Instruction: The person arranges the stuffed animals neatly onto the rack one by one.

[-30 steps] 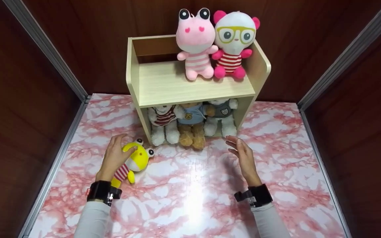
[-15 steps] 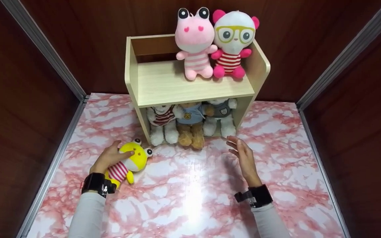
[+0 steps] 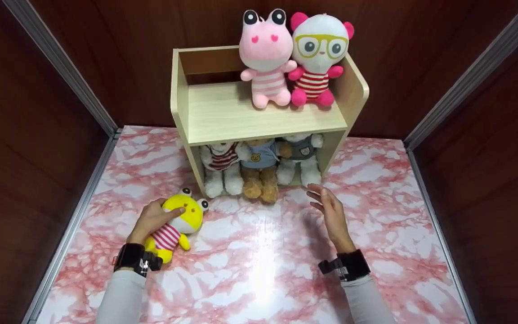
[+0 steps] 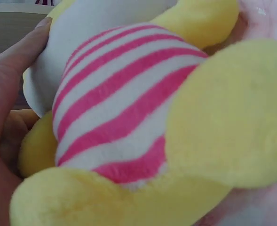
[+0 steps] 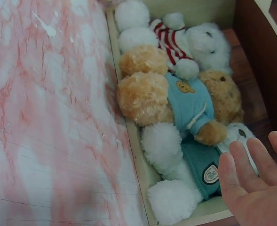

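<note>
A yellow frog plush toy (image 3: 187, 216) with a pink-and-white striped body lies face up at the left of the table. My left hand (image 3: 154, 219) grips it at the head, thumb across the face below the eyes and fingers behind the far side. Seen from the left wrist, the striped belly (image 4: 119, 99) and yellow limbs fill the view, and the fingers behind the toy are partly hidden. My right hand (image 3: 329, 216) hovers in front of the shelf's right side, fingers relaxed and holding nothing. The right wrist view shows those fingers (image 5: 244, 165) near the grey-green-clothed bear.
A pale wooden two-tier shelf (image 3: 223, 117) stands at the back. On top sit a pink frog plush (image 3: 265, 49) and a panda plush (image 3: 319, 49), both toward the right. Below sit three bears, the middle one brown (image 3: 259, 175). Dark panels (image 3: 25, 135) enclose the table.
My left hand has come down onto the yellow frog plush and taken hold of its head; the toy has turned slightly, its body swinging right. The right hand has stayed put.
</note>
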Demonstrator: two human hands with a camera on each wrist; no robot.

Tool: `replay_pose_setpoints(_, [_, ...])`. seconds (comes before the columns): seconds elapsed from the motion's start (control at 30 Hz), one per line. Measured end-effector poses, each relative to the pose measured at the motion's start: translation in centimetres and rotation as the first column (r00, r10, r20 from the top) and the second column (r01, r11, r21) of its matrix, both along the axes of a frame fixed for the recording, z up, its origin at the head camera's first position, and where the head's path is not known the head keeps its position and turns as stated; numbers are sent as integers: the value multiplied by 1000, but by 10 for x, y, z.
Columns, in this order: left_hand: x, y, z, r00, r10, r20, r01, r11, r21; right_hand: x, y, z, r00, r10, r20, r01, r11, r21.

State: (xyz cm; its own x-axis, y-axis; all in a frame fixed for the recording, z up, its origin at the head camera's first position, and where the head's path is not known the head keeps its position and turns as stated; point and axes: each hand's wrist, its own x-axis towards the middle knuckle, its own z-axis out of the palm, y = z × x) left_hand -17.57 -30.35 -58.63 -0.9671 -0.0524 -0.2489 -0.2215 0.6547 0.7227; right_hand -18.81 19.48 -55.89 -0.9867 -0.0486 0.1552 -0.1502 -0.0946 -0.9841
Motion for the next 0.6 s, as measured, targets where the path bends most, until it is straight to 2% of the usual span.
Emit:
replay_pose_setpoints(0.13, [4, 3, 1, 998, 57, -25, -54, 992, 111, 1, -1, 0, 1000, 3, 0, -3, 1000, -1])
replay_pose_setpoints(0.3, [10, 9, 8, 992, 127, 27, -129, 943, 307, 2, -1, 1, 1000, 9, 4, -9, 1000, 9])
replay_pose_setpoints(0.37, [11, 12, 12, 992, 121, 28, -124, 941, 315, 2, -1, 1, 1000, 10, 1, -10, 1000, 7])
replay_pose_setpoints(0.53, [12, 23, 17, 995, 94, -17, -87, 964, 249, 1, -1, 0, 1000, 9, 0, -9, 1000, 13])
replay_pose_setpoints(0.6, [13, 28, 20, 995, 88, -37, -75, 961, 266, 1, -2, 0, 1000, 12, -3, -12, 1000, 11])
